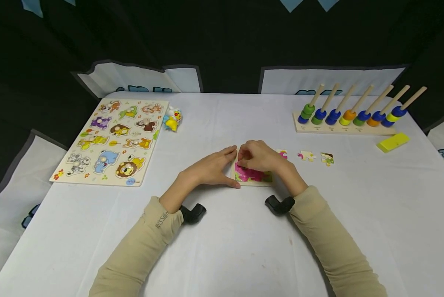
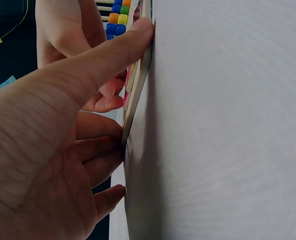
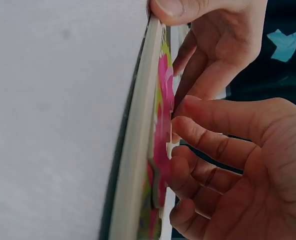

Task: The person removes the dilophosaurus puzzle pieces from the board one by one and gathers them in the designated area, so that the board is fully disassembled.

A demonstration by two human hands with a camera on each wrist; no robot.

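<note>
A small wooden jigsaw puzzle with a pink picture (image 1: pixel 249 174) lies on the white table between both hands. My left hand (image 1: pixel 214 167) steadies its frame, the thumb along the near edge and the fairly straight fingers at the left side. Over the far left part of the picture is my right hand (image 1: pixel 260 156), its thumb and index fingertip close together at a pink puzzle piece (image 3: pixel 167 100); the fingers hide most of that spot. Toward the frame's right, another piece (image 3: pixel 157 185) stands slightly proud. Loose jigsaw pieces lie to the right: one pink (image 1: pixel 282 153), one pale yellow (image 1: pixel 306 155), one green-brown (image 1: pixel 327 159).
An animal peg puzzle board (image 1: pixel 112 142) lies at the left, with a small yellow-and-blue toy figure (image 1: pixel 173 119) beside it. At the back right stands a wooden rack of pegs with coloured rings (image 1: pixel 344 128). A yellow block (image 1: pixel 393 142) lies before its right end.
</note>
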